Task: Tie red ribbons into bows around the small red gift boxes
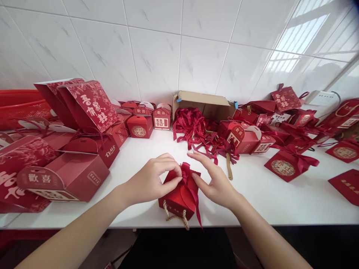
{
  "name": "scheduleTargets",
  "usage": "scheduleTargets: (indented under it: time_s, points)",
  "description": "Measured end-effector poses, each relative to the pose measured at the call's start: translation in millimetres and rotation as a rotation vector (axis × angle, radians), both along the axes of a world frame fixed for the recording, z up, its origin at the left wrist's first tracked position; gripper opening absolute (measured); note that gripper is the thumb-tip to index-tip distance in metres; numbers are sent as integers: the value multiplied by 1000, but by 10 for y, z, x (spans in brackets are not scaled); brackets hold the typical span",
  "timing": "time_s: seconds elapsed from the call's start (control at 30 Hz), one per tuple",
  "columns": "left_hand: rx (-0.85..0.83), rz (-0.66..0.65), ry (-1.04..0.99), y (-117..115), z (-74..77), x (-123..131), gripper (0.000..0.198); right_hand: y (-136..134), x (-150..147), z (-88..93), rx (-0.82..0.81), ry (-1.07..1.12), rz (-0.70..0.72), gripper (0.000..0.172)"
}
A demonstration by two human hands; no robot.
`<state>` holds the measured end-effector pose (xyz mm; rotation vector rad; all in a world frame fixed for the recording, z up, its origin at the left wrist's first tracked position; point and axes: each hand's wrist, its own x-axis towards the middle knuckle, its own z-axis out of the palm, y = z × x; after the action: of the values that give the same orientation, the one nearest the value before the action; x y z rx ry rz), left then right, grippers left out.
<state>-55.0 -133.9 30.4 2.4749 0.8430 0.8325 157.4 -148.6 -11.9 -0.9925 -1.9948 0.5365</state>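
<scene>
A small red gift box [175, 198] with gold rope handles [185, 220] stands near the front edge of the white table. A dark red ribbon [185, 171] is tied in a bow or loop on its top, one tail hanging down the right front. My left hand [157, 177] pinches the ribbon at the knot between thumb and fingertips. Close by on the other side, my right hand [214, 181] has its thumb and fingers spread apart beside the ribbon, the thumb near the box's top edge.
A cardboard box [204, 98] spills red ribbons [190, 125] onto the table [280, 205]. Red gift boxes [92, 177] and bags [92, 104] crowd the left beside a red basket [22, 102]. More boxes [288, 164] lie on the right, near a white power strip [322, 98]. A tiled wall stands behind.
</scene>
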Motion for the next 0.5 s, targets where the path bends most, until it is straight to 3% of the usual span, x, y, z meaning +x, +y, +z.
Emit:
scheduleTargets:
  time_s: [0.13,0.27,0.4,0.5]
  points:
    - [9,-57,141,67,78,-33,12,156,42,100,138,-214,171,35]
    - [49,-72,221,106,118,-56,12,20,86,296,355,-372,120,28]
    - [73,-82,254,119,149,-54,11,-176,177,575,211,-584,66,35]
    - [47,-101,276,128,177,-33,10,-105,175,692,21,-560,-2,46]
